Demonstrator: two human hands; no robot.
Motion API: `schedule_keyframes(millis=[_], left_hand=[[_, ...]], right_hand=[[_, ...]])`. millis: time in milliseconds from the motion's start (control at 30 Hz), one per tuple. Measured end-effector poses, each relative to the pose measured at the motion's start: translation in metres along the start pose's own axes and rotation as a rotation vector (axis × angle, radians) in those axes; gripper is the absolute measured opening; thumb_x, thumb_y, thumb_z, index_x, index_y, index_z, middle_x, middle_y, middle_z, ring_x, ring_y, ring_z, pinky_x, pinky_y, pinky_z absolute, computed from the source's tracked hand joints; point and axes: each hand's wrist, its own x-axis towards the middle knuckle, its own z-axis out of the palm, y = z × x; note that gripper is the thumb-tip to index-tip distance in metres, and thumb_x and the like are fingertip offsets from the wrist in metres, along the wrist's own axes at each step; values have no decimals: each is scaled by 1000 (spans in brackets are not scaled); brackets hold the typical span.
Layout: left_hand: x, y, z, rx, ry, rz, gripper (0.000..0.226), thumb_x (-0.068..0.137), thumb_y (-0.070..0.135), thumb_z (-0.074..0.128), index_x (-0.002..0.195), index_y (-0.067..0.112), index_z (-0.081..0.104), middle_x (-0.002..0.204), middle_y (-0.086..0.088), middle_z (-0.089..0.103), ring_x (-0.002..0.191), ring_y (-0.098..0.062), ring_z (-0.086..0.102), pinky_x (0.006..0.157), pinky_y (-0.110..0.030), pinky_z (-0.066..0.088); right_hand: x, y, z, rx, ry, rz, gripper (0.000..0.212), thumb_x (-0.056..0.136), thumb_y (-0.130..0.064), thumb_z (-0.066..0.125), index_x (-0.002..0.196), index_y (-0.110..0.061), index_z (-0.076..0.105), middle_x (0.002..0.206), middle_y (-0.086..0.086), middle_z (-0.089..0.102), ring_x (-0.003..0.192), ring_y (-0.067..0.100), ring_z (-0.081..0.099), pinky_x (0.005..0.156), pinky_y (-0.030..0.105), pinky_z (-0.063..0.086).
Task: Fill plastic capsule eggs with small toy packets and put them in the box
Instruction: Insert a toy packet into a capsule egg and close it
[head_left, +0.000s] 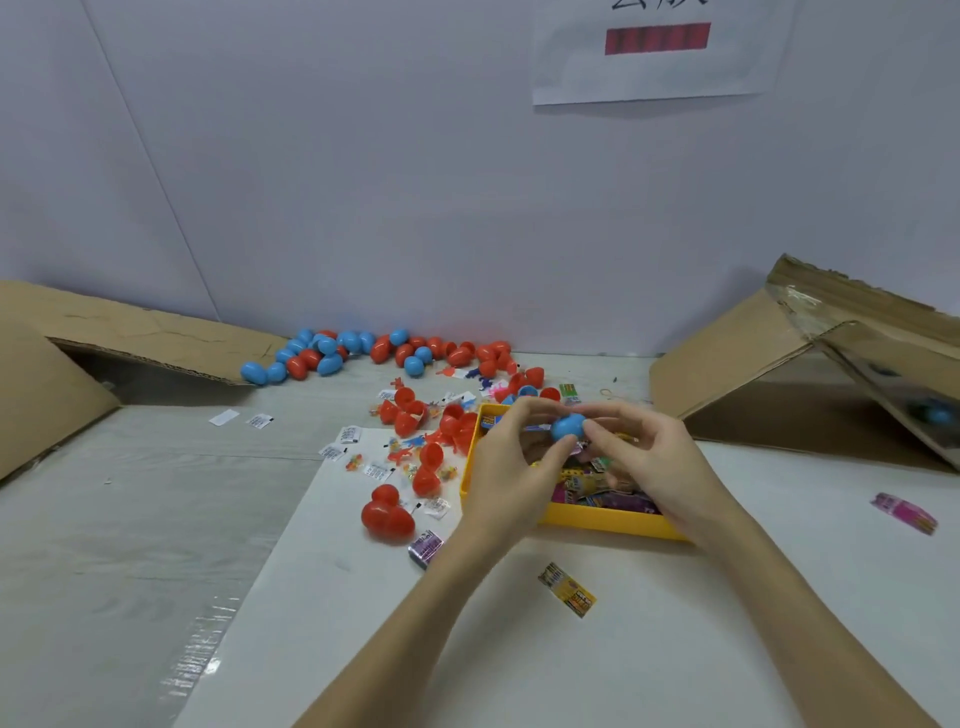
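Both hands meet over the yellow tray (597, 519) of coloured toy packets. My left hand (511, 467) and my right hand (644, 457) together pinch a blue capsule egg (567, 427) between their fingertips, with a bit of packet showing just under it. A heap of blue and red capsule eggs (363, 353) lies along the back wall. Open red egg halves (415, 415) and small toy packets (374, 467) are scattered left of the tray. The cardboard box (779, 374) lies tipped on its side at the right, with a blue egg (937, 414) inside.
A second cardboard box (104, 343) lies at the far left. Loose packets lie in front: a yellow one (567, 590), a purple one (426, 548), a pink one (904, 513). Three closed red eggs (387, 514) sit left of the tray. White paper covers the table front.
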Motion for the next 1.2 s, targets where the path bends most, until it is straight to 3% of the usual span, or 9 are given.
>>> schedule_keyframes(millis=[67, 200, 300, 400, 500, 600, 800, 1033, 1200], left_hand=[[-5, -2, 1, -26, 23, 8, 23, 97, 10, 68, 120, 12, 65, 112, 4, 71, 103, -7, 70, 88, -22, 58], [-3, -7, -10, -225, -71, -68, 26, 98, 12, 68, 124, 18, 64, 115, 6, 73, 104, -11, 72, 85, -21, 58], [-2, -8, -14, -114, -130, -8, 39, 93, 8, 73, 126, 26, 63, 120, 6, 68, 100, -12, 73, 84, -23, 58], [-2, -11, -14, -4, -108, 54, 34, 93, 10, 73, 124, 22, 67, 116, 5, 69, 97, -12, 72, 86, -27, 59], [-1, -13, -15, 45, -50, 43, 29, 96, 18, 71, 125, 18, 70, 107, 7, 74, 96, -12, 72, 88, -35, 60], [0, -12, -16, 38, -51, 8, 27, 99, 22, 67, 124, 16, 71, 103, 4, 76, 92, -14, 74, 88, -41, 61], [1, -10, -19, 70, -152, 21, 42, 95, 17, 72, 134, 28, 59, 119, 8, 66, 101, -8, 70, 86, -29, 61], [-1, -11, -17, 127, -112, 47, 34, 98, 23, 67, 132, 18, 63, 113, 8, 70, 101, -8, 68, 88, -31, 59], [0, -12, -17, 150, -56, 95, 30, 96, 19, 71, 125, 20, 62, 111, 9, 68, 98, -6, 67, 81, -20, 57]], right_hand=[[-1, 1, -2, -61, 12, -1, 19, 97, -22, 70, 114, -24, 77, 102, -3, 79, 86, 15, 74, 59, 20, 55], [0, 1, 1, 23, 22, 40, 24, 87, -34, 75, 103, -17, 78, 79, 4, 73, 65, 14, 60, 53, 20, 48], [3, 4, 3, 20, 49, 64, 33, 84, -43, 74, 94, -12, 77, 69, 2, 69, 60, 12, 59, 54, 19, 52], [3, 5, 4, -2, 44, 71, 38, 91, -47, 68, 88, -10, 74, 65, 2, 65, 54, 11, 56, 51, 17, 49], [3, 2, 6, 33, 21, 37, 37, 94, -44, 62, 104, -9, 73, 72, 3, 69, 55, 14, 59, 45, 18, 45], [1, 2, 5, -61, -13, -42, 24, 99, -27, 65, 118, -15, 71, 86, 0, 75, 64, 15, 66, 52, 18, 49], [1, 2, 5, -67, 27, -30, 15, 99, -21, 67, 110, -13, 73, 82, 2, 76, 62, 13, 65, 53, 15, 48], [1, 2, 5, -110, -17, -61, 17, 99, -22, 67, 114, -17, 72, 88, 1, 77, 63, 14, 67, 55, 17, 51], [0, 1, 6, -75, 4, -38, 24, 96, -33, 66, 110, -16, 73, 81, 3, 75, 62, 15, 66, 51, 18, 48]])
